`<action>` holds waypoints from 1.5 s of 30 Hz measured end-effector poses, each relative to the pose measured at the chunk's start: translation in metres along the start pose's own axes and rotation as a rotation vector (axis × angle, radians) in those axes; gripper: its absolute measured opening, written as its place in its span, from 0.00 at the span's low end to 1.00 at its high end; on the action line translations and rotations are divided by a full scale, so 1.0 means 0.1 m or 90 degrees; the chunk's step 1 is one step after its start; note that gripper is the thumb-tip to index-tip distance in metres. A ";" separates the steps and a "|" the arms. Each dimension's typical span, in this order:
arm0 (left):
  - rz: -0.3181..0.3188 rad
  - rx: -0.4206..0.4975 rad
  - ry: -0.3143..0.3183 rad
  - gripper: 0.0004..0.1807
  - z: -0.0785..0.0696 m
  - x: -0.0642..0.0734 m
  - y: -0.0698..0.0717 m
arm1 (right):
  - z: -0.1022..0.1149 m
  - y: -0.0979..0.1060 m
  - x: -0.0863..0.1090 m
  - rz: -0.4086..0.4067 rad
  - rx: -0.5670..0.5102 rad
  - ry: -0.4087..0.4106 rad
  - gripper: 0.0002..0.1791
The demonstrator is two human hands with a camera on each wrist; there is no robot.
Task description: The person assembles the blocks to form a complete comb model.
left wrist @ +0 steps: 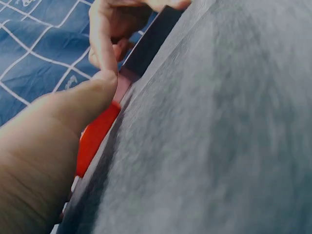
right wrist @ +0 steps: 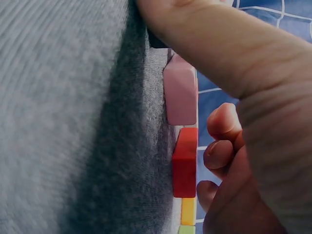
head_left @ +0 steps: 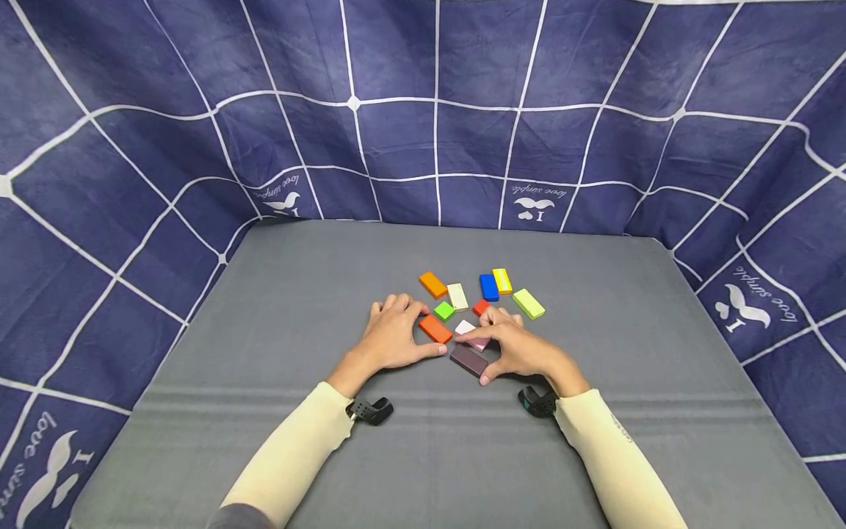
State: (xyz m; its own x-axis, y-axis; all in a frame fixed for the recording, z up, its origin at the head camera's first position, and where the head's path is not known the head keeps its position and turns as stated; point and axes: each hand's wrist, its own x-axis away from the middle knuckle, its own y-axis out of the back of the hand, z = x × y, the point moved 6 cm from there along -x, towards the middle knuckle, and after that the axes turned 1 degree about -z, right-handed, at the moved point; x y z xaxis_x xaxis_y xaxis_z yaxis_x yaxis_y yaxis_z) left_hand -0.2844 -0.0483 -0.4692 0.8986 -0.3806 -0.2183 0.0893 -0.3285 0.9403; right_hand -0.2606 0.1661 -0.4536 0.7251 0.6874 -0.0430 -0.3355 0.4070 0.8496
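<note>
My left hand (head_left: 395, 334) grips an orange-red block (head_left: 435, 329) by its ends, with the index finger at the far end and the thumb at the near one. In the left wrist view that thumb lies across the orange-red block (left wrist: 97, 139). Just to the right, a dark brown block (head_left: 468, 361) lies between the thumb and index finger of my right hand (head_left: 522, 345). Its other fingers are curled in. Under the right index finger is a block with a white top and pink side (head_left: 480, 343); the pink side (right wrist: 180, 92) shows in the right wrist view.
Beyond the hands lie a bright green block (head_left: 444, 311), a cream block (head_left: 457, 297), an orange block (head_left: 432, 284), a blue block (head_left: 489, 287), a yellow block (head_left: 502, 281), a lime block (head_left: 529, 303) and a red block (head_left: 480, 307). A blue checked cloth (head_left: 476, 139) surrounds the grey table (head_left: 317, 279).
</note>
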 end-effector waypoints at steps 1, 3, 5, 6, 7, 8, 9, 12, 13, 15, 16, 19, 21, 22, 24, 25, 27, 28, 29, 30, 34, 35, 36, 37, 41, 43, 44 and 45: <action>-0.002 -0.005 0.001 0.44 -0.01 0.00 0.00 | 0.00 0.00 0.00 0.001 0.004 0.000 0.44; -0.006 -0.005 0.004 0.43 -0.02 -0.01 0.00 | 0.01 0.01 0.00 0.004 0.006 -0.001 0.43; -0.011 -0.004 0.007 0.41 -0.02 -0.01 0.01 | 0.02 0.00 -0.01 0.004 0.005 -0.001 0.42; -0.013 -0.004 0.007 0.40 -0.02 -0.01 0.01 | 0.03 0.00 0.00 0.003 0.004 0.000 0.42; -0.015 -0.005 0.006 0.40 -0.03 -0.01 0.00 | 0.03 0.00 0.00 0.002 0.003 0.000 0.42; -0.014 -0.005 0.005 0.39 -0.03 -0.01 0.00 | 0.03 -0.01 0.00 0.000 0.002 -0.001 0.42; -0.014 -0.006 0.004 0.38 -0.03 0.00 0.00 | 0.03 -0.01 0.01 -0.001 0.002 -0.004 0.42; -0.009 -0.009 0.001 0.38 -0.04 0.00 -0.02 | 0.02 -0.03 0.02 0.000 -0.003 -0.011 0.41; -0.006 -0.007 0.002 0.38 -0.03 0.01 -0.02 | 0.02 -0.04 0.03 0.001 -0.004 -0.015 0.41; -0.004 -0.002 0.003 0.39 -0.03 0.01 -0.03 | 0.01 -0.05 0.04 0.001 -0.003 -0.023 0.41; -0.004 0.004 0.004 0.38 -0.02 0.01 -0.04 | 0.01 -0.06 0.04 -0.001 -0.001 -0.026 0.41; -0.006 0.017 0.003 0.37 0.00 0.01 -0.04 | 0.02 -0.06 0.03 -0.004 0.007 -0.030 0.41; -0.010 0.021 0.003 0.36 0.03 0.02 -0.03 | 0.05 -0.07 0.02 -0.003 0.012 -0.029 0.41; -0.011 0.025 0.002 0.36 0.04 0.02 -0.03 | 0.07 -0.08 0.01 -0.002 0.012 -0.030 0.41; -0.014 0.028 0.001 0.35 0.07 0.02 -0.02 | 0.09 -0.08 0.00 0.002 0.010 -0.035 0.41; -0.015 0.028 0.001 0.35 0.08 0.02 -0.01 | 0.11 -0.08 -0.01 0.002 0.008 -0.038 0.40; -0.019 0.034 -0.003 0.34 0.12 0.02 0.02 | 0.14 -0.07 -0.03 -0.003 0.004 -0.043 0.40; -0.023 0.036 -0.006 0.34 0.13 0.02 0.04 | 0.15 -0.06 -0.05 -0.006 0.001 -0.046 0.40; -0.026 0.037 -0.009 0.34 0.15 0.02 0.06 | 0.17 -0.06 -0.06 -0.013 -0.001 -0.048 0.39; -0.030 0.038 -0.014 0.34 0.18 0.02 0.08 | 0.18 -0.05 -0.08 -0.021 0.000 -0.047 0.39; -0.035 0.044 -0.040 0.35 0.27 0.01 0.14 | 0.24 -0.02 -0.15 -0.061 0.004 -0.041 0.39; -0.036 0.048 -0.045 0.35 0.30 0.02 0.16 | 0.25 -0.02 -0.17 -0.070 0.002 -0.039 0.39; -0.038 0.053 -0.049 0.36 0.32 0.02 0.17 | 0.27 -0.01 -0.19 -0.077 -0.002 -0.040 0.39; -0.039 0.060 -0.051 0.36 0.35 0.01 0.19 | 0.28 -0.01 -0.21 -0.082 -0.011 -0.043 0.40; -0.049 0.108 -0.059 0.36 0.48 -0.01 0.25 | 0.35 0.00 -0.28 -0.105 -0.045 -0.061 0.40; -0.056 0.138 -0.063 0.36 0.54 -0.02 0.29 | 0.39 0.00 -0.32 -0.117 -0.061 -0.070 0.40; -0.060 0.152 -0.066 0.36 0.57 -0.03 0.31 | 0.41 0.00 -0.33 -0.122 -0.066 -0.075 0.39; -0.064 0.163 -0.067 0.36 0.60 -0.03 0.32 | 0.42 -0.01 -0.35 -0.126 -0.073 -0.080 0.40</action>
State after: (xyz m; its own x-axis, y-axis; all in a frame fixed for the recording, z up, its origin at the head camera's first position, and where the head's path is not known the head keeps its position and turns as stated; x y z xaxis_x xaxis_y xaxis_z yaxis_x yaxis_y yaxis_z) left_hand -0.3100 -0.1100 -0.4540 0.8398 -0.4184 -0.3460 0.0527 -0.5714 0.8190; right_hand -0.2606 0.1159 -0.4307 0.8501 0.5099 -0.1313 -0.2399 0.5972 0.7654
